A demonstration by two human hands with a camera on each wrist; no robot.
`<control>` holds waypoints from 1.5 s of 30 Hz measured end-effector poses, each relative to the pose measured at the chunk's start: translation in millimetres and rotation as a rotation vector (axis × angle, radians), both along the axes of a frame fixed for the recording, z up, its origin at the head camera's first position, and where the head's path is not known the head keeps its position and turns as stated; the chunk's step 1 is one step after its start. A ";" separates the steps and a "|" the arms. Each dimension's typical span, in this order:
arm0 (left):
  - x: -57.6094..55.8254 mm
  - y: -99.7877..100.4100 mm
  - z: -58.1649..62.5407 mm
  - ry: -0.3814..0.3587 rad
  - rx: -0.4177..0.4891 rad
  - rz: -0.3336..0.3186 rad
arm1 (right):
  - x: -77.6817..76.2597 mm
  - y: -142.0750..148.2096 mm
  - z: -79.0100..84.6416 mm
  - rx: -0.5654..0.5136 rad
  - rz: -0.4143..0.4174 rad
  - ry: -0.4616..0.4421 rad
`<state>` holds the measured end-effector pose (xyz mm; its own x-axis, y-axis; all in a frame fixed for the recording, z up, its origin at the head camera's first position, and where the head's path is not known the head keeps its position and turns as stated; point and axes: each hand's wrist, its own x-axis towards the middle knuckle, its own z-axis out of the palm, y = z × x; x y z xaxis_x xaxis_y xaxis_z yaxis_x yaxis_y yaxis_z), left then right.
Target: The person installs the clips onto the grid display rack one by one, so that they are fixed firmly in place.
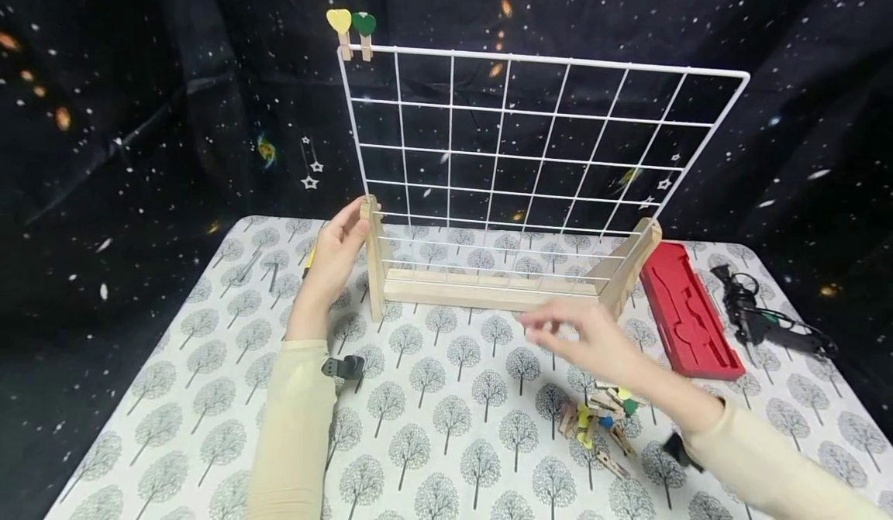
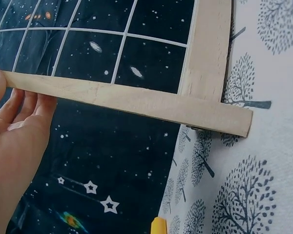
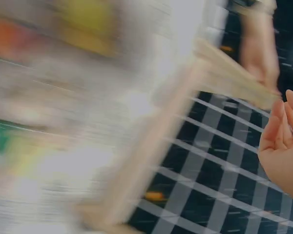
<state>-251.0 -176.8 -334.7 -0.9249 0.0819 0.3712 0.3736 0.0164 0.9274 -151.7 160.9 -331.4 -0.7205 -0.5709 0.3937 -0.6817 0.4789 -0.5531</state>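
Observation:
My left hand (image 1: pixel 335 253) grips the top of the left upright of a wooden stand (image 1: pixel 488 291), thumb on one side and fingers behind. In the left wrist view that hand (image 2: pixel 19 126) holds the end of the pale wooden upright (image 2: pixel 127 102). The stand bears a white wire grid (image 1: pixel 530 148). A yellow heart clothespin (image 1: pixel 339 22) and a green heart clothespin (image 1: pixel 364 24) sit on the grid's top left corner. My right hand (image 1: pixel 586 338) hovers before the stand, fingers loosely bent, with nothing visible in it. The right wrist view is blurred around the hand (image 3: pixel 283 146).
Several small clothespins (image 1: pixel 607 466) with coloured hearts lie in a heap below my right hand. A red molded tray (image 1: pixel 691 318) lies right of the stand, beside a black corded tool (image 1: pixel 774 326). Thin metal pieces (image 1: pixel 249 265) lie at the left on the tree-patterned tablecloth (image 1: pixel 418 427).

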 end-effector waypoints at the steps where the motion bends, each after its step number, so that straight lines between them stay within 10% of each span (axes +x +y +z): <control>1: -0.3 0.3 0.6 0.005 -0.001 -0.002 | 4.5 10.3 -14.5 0.019 0.000 -0.007; 7: -2.6 0.5 5.5 0.032 -0.008 -0.018 | 23.3 58.2 -65.2 0.242 0.020 -0.097; 18: 2.2 -1.8 -2.1 -0.012 0.005 0.006 | 36.6 64.6 -94.2 0.322 -0.152 -0.007; 24: -1.3 -2.1 -5.1 0.017 0.011 -0.008 | 39.0 56.9 -94.1 0.333 -0.168 0.000; 45: 3.8 0.0 -1.3 0.017 -0.010 -0.016 | 26.7 49.3 -64.4 0.389 0.070 -0.429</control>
<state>-247.3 -176.8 -336.0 -0.9171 0.1006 0.3856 0.3893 0.0191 0.9209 -125.0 210.2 -395.7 -0.7243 -0.6673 -0.1735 -0.4726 0.6638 -0.5797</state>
